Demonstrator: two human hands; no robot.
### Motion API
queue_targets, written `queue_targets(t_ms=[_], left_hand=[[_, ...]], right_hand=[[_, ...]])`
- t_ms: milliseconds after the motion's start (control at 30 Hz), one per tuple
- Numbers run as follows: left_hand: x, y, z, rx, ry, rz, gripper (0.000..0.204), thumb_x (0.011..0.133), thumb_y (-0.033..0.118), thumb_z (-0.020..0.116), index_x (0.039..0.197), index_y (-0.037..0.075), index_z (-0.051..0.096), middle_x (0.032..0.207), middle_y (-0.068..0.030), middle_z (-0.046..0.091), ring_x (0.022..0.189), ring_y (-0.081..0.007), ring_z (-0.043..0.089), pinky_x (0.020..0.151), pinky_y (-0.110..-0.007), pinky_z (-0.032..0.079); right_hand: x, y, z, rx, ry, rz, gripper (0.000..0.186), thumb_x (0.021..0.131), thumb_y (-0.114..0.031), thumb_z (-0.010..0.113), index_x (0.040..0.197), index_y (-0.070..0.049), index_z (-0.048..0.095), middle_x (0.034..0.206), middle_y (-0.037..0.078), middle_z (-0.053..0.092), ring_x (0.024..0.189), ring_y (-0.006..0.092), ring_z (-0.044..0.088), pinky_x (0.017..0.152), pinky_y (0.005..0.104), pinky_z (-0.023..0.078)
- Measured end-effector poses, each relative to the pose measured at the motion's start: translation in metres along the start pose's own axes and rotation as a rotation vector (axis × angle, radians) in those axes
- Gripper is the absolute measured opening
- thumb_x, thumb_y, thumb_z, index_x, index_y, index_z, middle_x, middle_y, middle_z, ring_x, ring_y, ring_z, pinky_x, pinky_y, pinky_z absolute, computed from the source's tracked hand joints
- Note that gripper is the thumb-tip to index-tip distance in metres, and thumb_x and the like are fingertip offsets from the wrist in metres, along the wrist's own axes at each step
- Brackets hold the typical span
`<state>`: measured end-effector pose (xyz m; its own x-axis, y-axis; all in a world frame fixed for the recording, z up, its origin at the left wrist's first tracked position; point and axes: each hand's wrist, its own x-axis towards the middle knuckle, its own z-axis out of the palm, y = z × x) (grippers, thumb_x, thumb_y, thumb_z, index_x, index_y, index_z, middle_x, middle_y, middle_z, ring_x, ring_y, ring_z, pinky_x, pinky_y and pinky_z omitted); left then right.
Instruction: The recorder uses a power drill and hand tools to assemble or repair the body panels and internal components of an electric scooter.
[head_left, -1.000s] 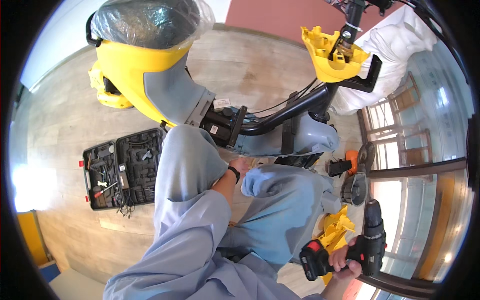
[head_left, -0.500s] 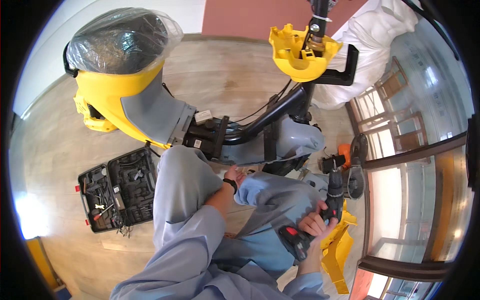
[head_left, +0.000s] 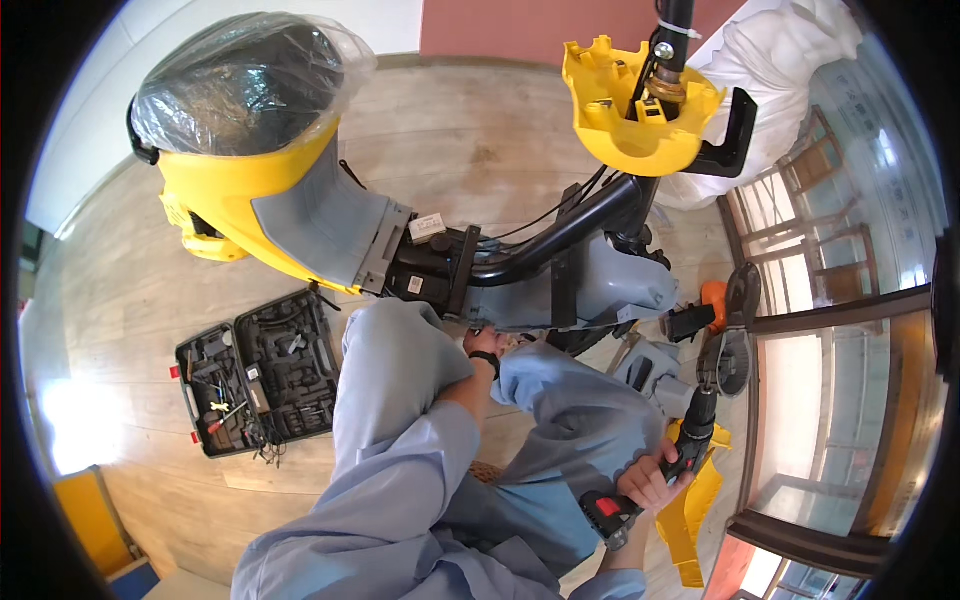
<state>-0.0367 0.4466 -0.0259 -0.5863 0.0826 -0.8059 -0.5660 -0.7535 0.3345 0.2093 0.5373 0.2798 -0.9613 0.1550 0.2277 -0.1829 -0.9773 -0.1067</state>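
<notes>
My right grip [head_left: 650,484] curls around the drill [head_left: 692,446] beside the right thigh [head_left: 590,425] — chuck [head_left: 703,407] pointing away, likely for control. My left grip [head_left: 483,341], near the grey panel [head_left: 632,278], is partly hidden — I can't tell its closure.

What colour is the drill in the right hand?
The drill is mostly black, with some red; best seen in the head view.
</notes>
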Motion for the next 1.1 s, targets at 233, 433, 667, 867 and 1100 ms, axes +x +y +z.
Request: queue_targets(t_ms=[233, 433, 667, 867, 1100], left_hand=[[-0.013, 0.032, -0.015, 0.564, -0.08, -0.193, 0.022, 0.082, 0.017, 0.058, 0.102, 0.007, 0.054, 0.087, -0.0088, 0.06, 0.074, -0.0256, 0.06, 0.057, -0.04, 0.049], [-0.15, 0.075, 0.042, 1.159, -0.375, -0.235, 0.014, 0.083, 0.022, 0.053, 0.083, 0.008, 0.057, 0.078, -0.0038, 0.057, 0.068, -0.0171, 0.052, 0.064, -0.035, 0.044], [-0.361, 0.155, 0.063, 0.77, -1.225, 0.257, 0.021, 0.093, 0.019, 0.051, 0.102, 0.002, 0.057, 0.091, -0.0053, 0.058, 0.082, -0.0118, 0.054, 0.075, -0.027, 0.045], [-0.436, 0.163, 0.046, 0.933, -1.104, 0.647, 0.053, 0.085, 0.024, 0.066, 0.125, -0.002, 0.042, 0.118, -0.011, 0.053, 0.106, -0.0184, 0.052, 0.091, -0.032, 0.042], [-0.395, 0.153, 0.064, 0.948, -0.551, 0.977, 0.051, 0.066, 0.018, 0.074, 0.112, 0.004, 0.056, 0.098, -0.0168, 0.063, 0.09, -0.0341, 0.062, 0.078, -0.037, 0.05]], right_hand=[[0.003, 0.006, -0.016, 0.092, -0.105, 0.022, 0.037, 0.087, -0.023, 0.061, 0.114, -0.009, 0.04, 0.05, -0.005, 0.044, 0.036, 0.0033, 0.039, 0.039, 0.0167, 0.038], [0.006, -0.016, 0.022, -0.309, -0.074, 0.022, 0.049, 0.078, -0.025, 0.062, 0.118, -0.007, 0.039, 0.052, -0.002, 0.043, 0.038, 0.0094, 0.043, 0.043, 0.0247, 0.039], [0.007, 0.0, 0.078, -1.912, 0.765, -0.505, 0.032, 0.079, -0.02, 0.064, 0.104, -0.003, 0.058, 0.076, 0.006, 0.058, 0.065, 0.019, 0.059, 0.072, 0.0349, 0.052], [0.059, 0.051, 0.069, -2.778, -0.018, -0.894, 0.042, 0.076, -0.02, 0.065, 0.111, 0.0, 0.056, 0.084, 0.013, 0.061, 0.074, 0.0342, 0.059, 0.068, 0.0408, 0.047], [0.089, 0.079, 0.054, -2.508, -0.027, -0.352, 0.051, 0.073, -0.013, 0.068, 0.118, 0.0, 0.048, 0.098, 0.018, 0.057, 0.091, 0.0377, 0.055, 0.079, 0.0407, 0.044]])
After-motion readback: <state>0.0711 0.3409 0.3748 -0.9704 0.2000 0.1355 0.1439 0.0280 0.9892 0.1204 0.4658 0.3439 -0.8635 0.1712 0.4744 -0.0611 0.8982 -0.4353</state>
